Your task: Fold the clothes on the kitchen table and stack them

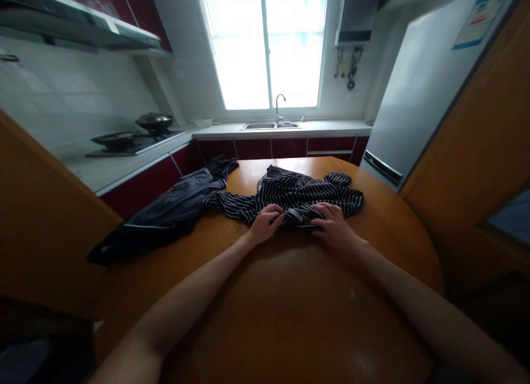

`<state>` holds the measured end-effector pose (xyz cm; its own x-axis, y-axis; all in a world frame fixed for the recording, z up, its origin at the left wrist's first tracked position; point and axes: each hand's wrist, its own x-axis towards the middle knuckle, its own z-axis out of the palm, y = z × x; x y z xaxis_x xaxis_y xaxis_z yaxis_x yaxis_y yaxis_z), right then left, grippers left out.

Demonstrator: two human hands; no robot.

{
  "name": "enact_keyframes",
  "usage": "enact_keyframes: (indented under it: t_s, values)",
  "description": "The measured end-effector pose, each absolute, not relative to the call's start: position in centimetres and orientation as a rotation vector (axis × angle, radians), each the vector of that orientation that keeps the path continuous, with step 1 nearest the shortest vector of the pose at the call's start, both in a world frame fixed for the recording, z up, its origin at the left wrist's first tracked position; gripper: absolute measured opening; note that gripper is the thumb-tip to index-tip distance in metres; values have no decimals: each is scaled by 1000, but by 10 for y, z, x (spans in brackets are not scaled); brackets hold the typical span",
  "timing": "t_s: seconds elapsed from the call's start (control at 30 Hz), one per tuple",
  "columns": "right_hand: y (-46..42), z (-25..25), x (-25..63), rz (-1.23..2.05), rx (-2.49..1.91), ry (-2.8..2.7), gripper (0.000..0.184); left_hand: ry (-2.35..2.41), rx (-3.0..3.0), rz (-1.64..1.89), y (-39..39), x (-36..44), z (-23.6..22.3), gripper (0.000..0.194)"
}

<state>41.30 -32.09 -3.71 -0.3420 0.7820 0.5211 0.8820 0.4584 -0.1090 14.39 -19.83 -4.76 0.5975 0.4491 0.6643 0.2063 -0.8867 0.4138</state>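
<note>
A black shirt with white stripes lies crumpled on the wooden table, one sleeve stretched out to the left and the other bunched at the right. My left hand has its fingers and thumb curled on the shirt's near edge. At that same edge, a little to the right, my right hand grips the cloth, fingers on top and thumb below. Between the two hands the fabric is gathered, and a greyish patch shows there. The fingertips are partly hidden in the folds.
A dark garment with a white trim line lies along the left of the round wooden table, hanging toward its edge. Beyond are a sink, a stove with pans and a fridge on the right.
</note>
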Motion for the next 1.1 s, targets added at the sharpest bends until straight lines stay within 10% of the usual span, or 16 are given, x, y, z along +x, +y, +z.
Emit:
enact_keyframes:
  t_s: [0.43, 0.77, 1.1]
  values:
    - [-322, -10, 466, 80, -1254, -2054, 37, 249, 2761, 952, -203, 138, -36, 45]
    - [-341, 5, 458, 1059, -1327, -2155, 55, 18, 2582, 427, -265, 153, -13, 42]
    - [-296, -53, 492, 202, -1733, -1711, 32, 1167, 2633, 914, -181, 127, -39, 25]
